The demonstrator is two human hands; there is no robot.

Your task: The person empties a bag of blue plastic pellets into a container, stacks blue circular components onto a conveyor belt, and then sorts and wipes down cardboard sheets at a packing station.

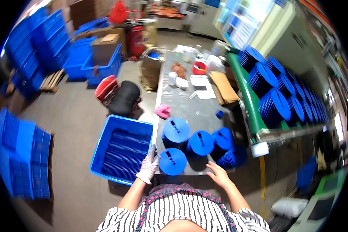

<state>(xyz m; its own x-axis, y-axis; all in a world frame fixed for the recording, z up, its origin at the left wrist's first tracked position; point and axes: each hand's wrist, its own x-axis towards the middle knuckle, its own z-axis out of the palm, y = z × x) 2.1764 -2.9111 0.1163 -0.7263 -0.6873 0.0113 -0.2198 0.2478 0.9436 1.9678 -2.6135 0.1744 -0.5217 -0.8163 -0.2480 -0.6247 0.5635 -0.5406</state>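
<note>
My left hand [147, 167], in a pale glove, is at the table's near left corner between the blue bin and a stack of blue discs [173, 161]. Its fingers stretch forward, with the thumb apart beside the stack; whether it touches the stack I cannot tell. My bare right hand [219, 174] hovers by the table's front edge, fingers spread and nothing in them. Close to it stand more disc stacks [200, 143], some with a dark mark on top. Rows of blue discs [123, 152] lie on edge inside the blue bin [97, 154].
On the metal table [189, 110] are a pink cloth [163, 111], a red round container [199, 68] and brown cardboard [224, 89]. Many disc stacks [274, 106] stand on a green conveyor [248, 98] at right. A black-cushioned stool [125, 96] and blue crates [23, 154] are at left.
</note>
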